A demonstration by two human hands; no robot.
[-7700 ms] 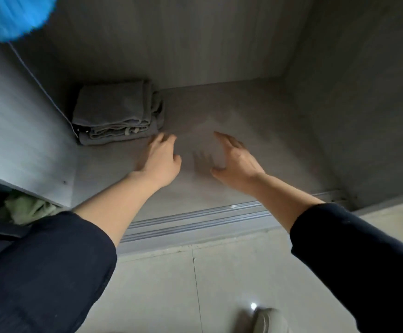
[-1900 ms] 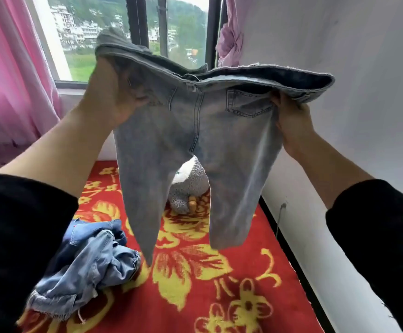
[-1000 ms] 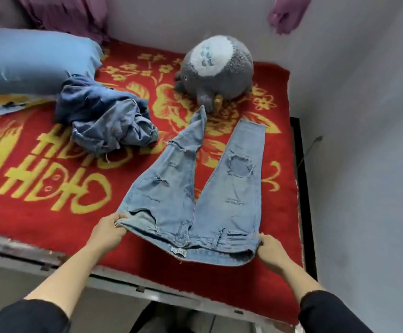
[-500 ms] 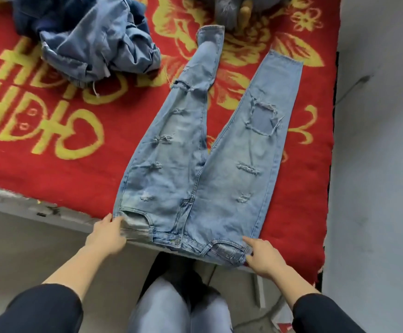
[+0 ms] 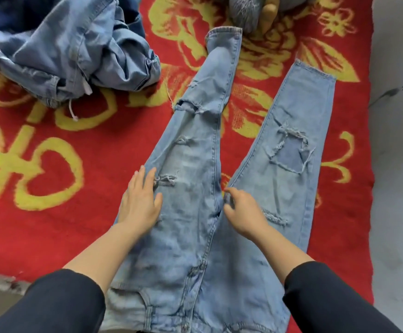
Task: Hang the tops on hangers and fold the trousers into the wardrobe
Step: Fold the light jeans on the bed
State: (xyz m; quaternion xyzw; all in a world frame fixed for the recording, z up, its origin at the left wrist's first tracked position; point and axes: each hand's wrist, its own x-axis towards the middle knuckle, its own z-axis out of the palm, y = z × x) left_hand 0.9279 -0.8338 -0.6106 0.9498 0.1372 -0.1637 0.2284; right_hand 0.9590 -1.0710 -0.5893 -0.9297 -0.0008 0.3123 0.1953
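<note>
Jeans (image 5: 191,248) lie flat at the blanket's (image 5: 51,224) near right corner, soft, limp denim; your left hand (image 5: 140,203) presses spread, right hand (image 5: 243,212) curls at the inseam, pinch unclear; probably best lifted by a leg hem.

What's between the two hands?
Head view: only fabric of the light blue ripped denim jeans spans between left hand and right hand.

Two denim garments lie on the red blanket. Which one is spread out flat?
The light ripped jeans under the left hand and right hand, legs stretched apart. The other denim garment lies crumpled in a heap at the far left.
</note>
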